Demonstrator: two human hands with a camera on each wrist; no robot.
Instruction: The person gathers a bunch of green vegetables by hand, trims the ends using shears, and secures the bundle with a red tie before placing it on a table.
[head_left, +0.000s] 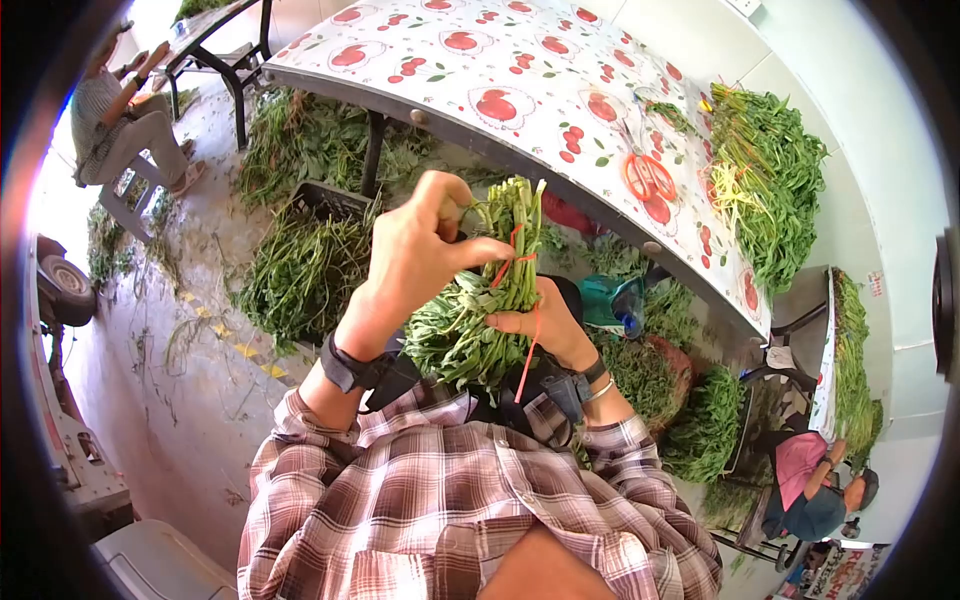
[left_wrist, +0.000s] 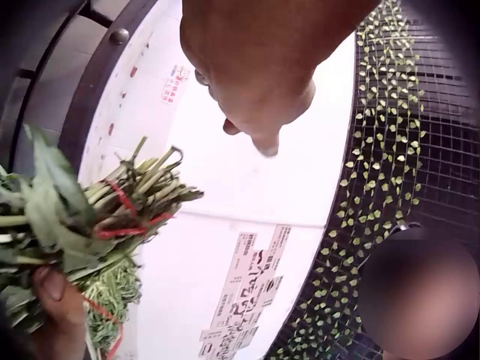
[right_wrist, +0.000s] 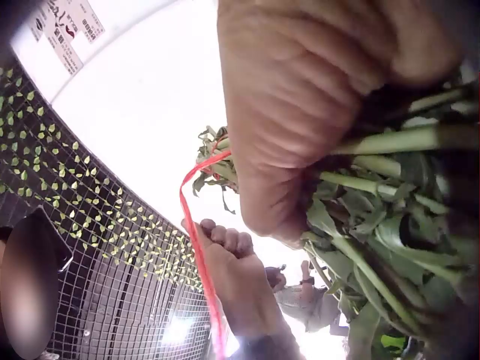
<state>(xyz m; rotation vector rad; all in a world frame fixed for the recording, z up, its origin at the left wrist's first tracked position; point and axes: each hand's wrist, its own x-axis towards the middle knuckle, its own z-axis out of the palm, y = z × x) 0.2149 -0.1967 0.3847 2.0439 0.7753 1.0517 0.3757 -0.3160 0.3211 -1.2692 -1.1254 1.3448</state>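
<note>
A bunch of leafy greens [head_left: 465, 330] is held in front of the chest, stem ends up and leaves down. Red ties [head_left: 515, 257] circle its stems, and one loose red end [head_left: 527, 365] hangs below. My right hand [head_left: 550, 325] grips the bunch from the right, its thumb across the leaves; in the right wrist view the palm [right_wrist: 300, 97] covers part of the stems. Beside the stem tops is my left hand [head_left: 415, 250], thumb stretched out and index finger bent, with a gap between them. The left wrist view shows this hand [left_wrist: 247, 82] apart from the bunch.
A table with a fruit-patterned cover [head_left: 400, 50] stands ahead, bearing orange-handled scissors [head_left: 648, 177] and a pile of greens [head_left: 770, 180]. A crate of greens [head_left: 310, 260] is on the floor at left. One person sits at far left, another works at lower right.
</note>
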